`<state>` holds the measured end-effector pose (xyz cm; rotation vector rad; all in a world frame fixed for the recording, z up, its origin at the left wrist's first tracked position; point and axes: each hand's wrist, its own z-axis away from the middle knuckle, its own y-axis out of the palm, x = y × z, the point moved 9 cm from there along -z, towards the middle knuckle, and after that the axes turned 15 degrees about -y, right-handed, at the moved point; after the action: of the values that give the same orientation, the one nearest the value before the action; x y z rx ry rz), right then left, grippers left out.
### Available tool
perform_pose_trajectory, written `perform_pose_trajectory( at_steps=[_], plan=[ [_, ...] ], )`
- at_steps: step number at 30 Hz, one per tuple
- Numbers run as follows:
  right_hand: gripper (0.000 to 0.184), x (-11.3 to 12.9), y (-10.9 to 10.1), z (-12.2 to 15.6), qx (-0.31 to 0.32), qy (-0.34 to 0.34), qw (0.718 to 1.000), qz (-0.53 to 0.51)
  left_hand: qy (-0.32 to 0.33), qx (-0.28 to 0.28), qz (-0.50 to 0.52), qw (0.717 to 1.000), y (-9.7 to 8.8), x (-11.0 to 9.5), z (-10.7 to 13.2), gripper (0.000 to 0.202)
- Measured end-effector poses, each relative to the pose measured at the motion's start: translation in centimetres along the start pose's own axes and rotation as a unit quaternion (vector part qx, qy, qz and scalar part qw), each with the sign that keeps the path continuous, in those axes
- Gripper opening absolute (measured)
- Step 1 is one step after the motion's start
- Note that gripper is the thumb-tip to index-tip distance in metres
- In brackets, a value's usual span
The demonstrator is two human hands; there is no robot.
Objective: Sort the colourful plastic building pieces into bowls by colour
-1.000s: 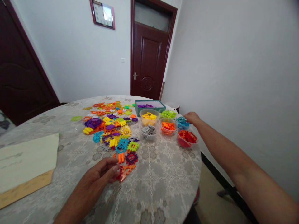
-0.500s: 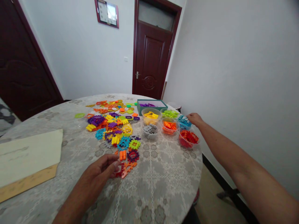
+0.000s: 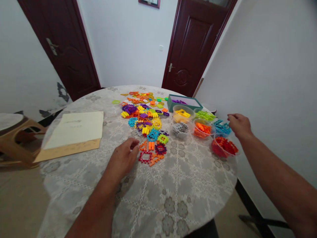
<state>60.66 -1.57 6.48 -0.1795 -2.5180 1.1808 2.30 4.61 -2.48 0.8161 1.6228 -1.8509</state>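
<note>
Currently | left hand palm-down toward the table's near edge, fingers loose, gripping nothing | red frame piece flat just right of its fingertips | right hand half-curled at right edge beside blue-piece bowl, well apart; hold unclear

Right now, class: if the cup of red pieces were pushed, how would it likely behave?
The cup looks thin and clear, so probably light and flexible. Near the table edge, it might slide off or tip, spilling loose red pieces.
</note>
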Motion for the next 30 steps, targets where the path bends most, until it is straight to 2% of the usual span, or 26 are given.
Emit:
perform_pose_trajectory(
  at_steps=[2,5,7,9,11,12,13,15,18,21,25,27,30],
  plan=[
    [0.044,3.5,-0.3,1.6,-0.013,0.009,0.996,-0.088,0.003,0.002,-0.024,1.000,0.2,0.1,0.1,0.033],
    [0.035,12.7,-0.1,5.0,0.046,-0.090,0.978,-0.184,0.024,0.015,-0.051,0.998,1.0,0.0,0.2,0.030],
    [0.029,20.1,1.0,8.4,0.143,-0.209,0.938,-0.236,0.043,0.024,-0.065,0.997,1.6,0.0,0.2,0.028],
    [0.025,26.0,2.8,12.2,0.244,-0.298,0.883,-0.269,0.061,0.025,-0.077,0.995,2.2,0.2,0.1,0.029],
    [0.028,30.0,4.8,15.5,0.310,-0.359,0.836,-0.276,0.077,0.021,-0.093,0.992,2.6,0.4,0.1,0.032],
    [0.032,31.2,5.8,16.7,0.328,-0.381,0.823,-0.265,0.083,0.018,-0.102,0.991,2.8,0.5,0.1,0.034],
    [0.035,32.1,6.8,17.5,0.338,-0.395,0.818,-0.247,0.089,0.017,-0.112,0.990,3.0,0.6,0.1,0.036],
    [0.037,32.9,8.8,18.5,0.345,-0.401,0.824,-0.203,0.101,0.019,-0.132,0.986,3.3,0.6,0.2,0.038],
    [0.029,32.9,10.7,19.0,0.340,-0.378,0.841,-0.187,0.108,0.025,-0.159,0.981,3.6,0.3,0.5,0.041],
    [0.018,32.5,10.9,19.2,0.320,-0.362,0.840,-0.246,0.110,0.035,-0.190,0.975,3.7,-0.2,0.8,0.037],
    [0.008,31.8,10.1,18.8,0.285,-0.362,0.820,-0.341,0.106,0.053,-0.226,0.967,3.8,-0.7,1.1,0.023],
    [0.002,30.9,10.7,18.3,0.294,-0.303,0.810,-0.407,0.104,0.056,-0.231,0.966,3.8,-0.7,1.2,0.019],
    [0.014,28.6,13.5,18.1,0.342,-0.119,0.778,-0.513,0.112,0.056,-0.235,0.964,3.9,-0.8,1.2,0.020]
  ],
)
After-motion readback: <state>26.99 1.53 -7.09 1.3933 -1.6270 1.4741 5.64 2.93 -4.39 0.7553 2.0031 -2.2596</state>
